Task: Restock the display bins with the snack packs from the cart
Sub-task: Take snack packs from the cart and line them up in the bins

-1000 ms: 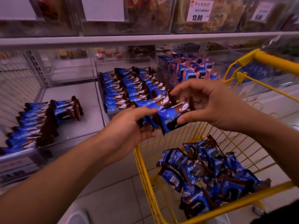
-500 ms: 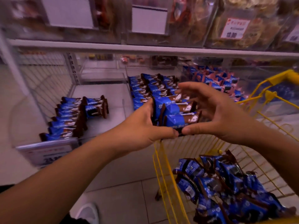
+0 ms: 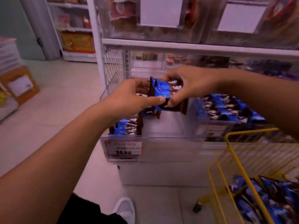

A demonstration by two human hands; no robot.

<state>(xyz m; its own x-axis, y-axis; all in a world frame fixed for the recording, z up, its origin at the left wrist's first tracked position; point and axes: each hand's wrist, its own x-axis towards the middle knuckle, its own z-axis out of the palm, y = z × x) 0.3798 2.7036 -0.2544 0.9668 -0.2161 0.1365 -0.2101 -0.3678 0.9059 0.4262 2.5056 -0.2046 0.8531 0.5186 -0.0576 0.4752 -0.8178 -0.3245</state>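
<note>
Since the earlier frame my view has swung left and both hands have carried the bundle of snack packs (image 3: 162,92) away from above the cart to a position over the left display bin (image 3: 161,135). My left hand (image 3: 129,98) reaches in from the lower left, forearm extended, thumb laid along the near edge of the bundle and fingers curled behind its left end. My right hand (image 3: 189,85) comes in from the right, fingers arched over the top of the bundle and thumb pressing its near edge, just beside the left thumb tip. Both hands thus clasp the same bundle between them.

The bundle is a short stack of blue wrappers with dark brown crimped ends; how many packs it holds I cannot tell, since the fingers cover most of it. It sits above the bin's right portion; contact with the bin floor cannot be judged. A row of like packs (image 3: 127,125) stands along the bin's left side, behind a red-and-white price label (image 3: 123,148). The neighbouring bin to the right holds dense rows of packs (image 3: 229,109), blurred. The yellow wire cart (image 3: 239,159) is cut off at the lower right, with loose packs (image 3: 271,201) inside. The upper shelf bins (image 3: 161,20) carry blank white cards; their contents are indistinct.
</note>
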